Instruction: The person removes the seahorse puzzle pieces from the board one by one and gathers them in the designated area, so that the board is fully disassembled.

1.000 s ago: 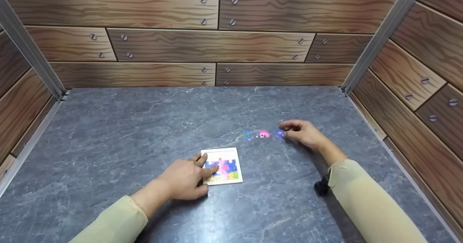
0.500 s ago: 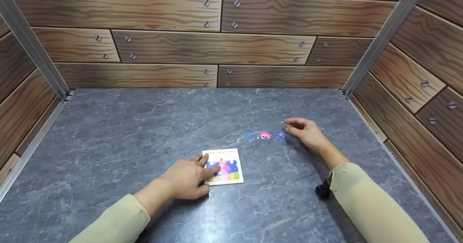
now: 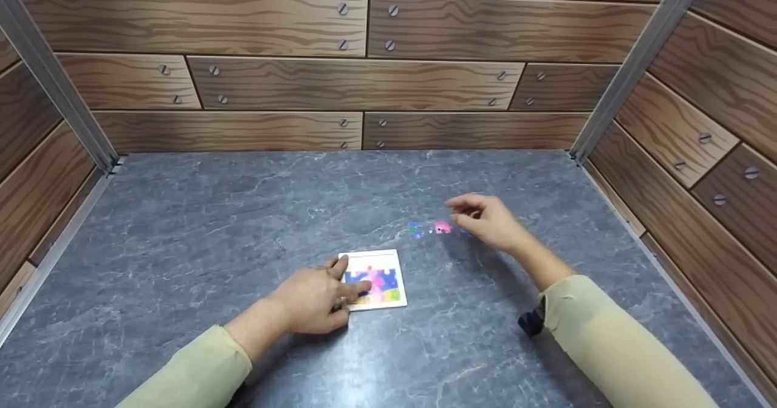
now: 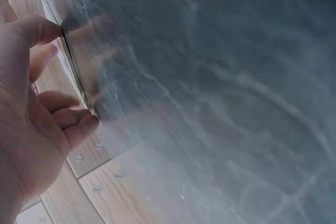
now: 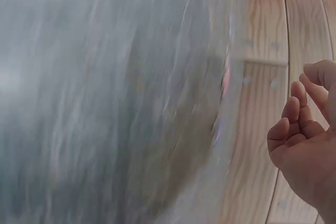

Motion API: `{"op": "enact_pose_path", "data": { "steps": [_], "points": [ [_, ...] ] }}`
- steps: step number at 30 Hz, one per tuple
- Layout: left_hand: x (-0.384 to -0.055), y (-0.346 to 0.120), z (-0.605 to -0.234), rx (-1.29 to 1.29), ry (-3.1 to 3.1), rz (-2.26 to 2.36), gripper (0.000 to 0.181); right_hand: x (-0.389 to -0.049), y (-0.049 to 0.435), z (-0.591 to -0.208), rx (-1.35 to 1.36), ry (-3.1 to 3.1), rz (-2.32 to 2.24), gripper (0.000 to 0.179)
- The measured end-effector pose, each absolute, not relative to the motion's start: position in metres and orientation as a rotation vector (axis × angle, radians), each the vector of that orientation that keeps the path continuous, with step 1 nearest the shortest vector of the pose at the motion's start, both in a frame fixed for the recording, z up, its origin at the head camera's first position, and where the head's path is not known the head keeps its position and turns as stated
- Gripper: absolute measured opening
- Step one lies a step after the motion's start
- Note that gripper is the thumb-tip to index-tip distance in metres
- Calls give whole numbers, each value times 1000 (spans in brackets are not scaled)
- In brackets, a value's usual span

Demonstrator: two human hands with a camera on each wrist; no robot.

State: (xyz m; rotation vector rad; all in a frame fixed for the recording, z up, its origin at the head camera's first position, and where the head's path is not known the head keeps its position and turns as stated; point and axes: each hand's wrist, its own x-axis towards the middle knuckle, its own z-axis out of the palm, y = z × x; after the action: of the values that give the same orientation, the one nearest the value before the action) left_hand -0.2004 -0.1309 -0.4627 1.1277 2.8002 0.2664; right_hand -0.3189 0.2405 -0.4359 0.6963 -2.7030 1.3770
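A small white-framed jigsaw board [image 3: 388, 303] lies flat in the head view, with pink, blue and yellow pieces set in its lower part. My left hand [image 3: 309, 300] holds it along its left side, index finger laid over the picture. In the left wrist view the thumb and outer fingers meet the board's thin edge [image 4: 77, 72]. My right hand [image 3: 488, 223] hovers with loosely bent fingers, thumb and index finger apart and nothing visible between them. Below it a purple-blue puzzle piece [image 3: 465, 232] is mostly hidden. A pink piece [image 3: 442, 227] and a blue-green piece [image 3: 415, 229] lie left of it.
The grey marbled tabletop [image 3: 243, 214] is enclosed by wood-print walls [image 3: 273, 83] at the back and sides, with metal corner posts [image 3: 631, 74]. A black device [image 3: 532, 322] sits at the right wrist, under the sleeve cuff.
My right hand has moved left from beside the purple-blue piece and now covers most of it, fingertips near the pink one. The left hand and board stay in place.
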Motion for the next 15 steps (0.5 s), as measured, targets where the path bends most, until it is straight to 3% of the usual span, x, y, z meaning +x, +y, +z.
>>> {"op": "enact_pose_path", "data": {
  "steps": [15],
  "points": [
    [-190,-143,-458,1133,2750,173,55,-286,154,-432,1162,-2784,1185,27]
  ]
}}
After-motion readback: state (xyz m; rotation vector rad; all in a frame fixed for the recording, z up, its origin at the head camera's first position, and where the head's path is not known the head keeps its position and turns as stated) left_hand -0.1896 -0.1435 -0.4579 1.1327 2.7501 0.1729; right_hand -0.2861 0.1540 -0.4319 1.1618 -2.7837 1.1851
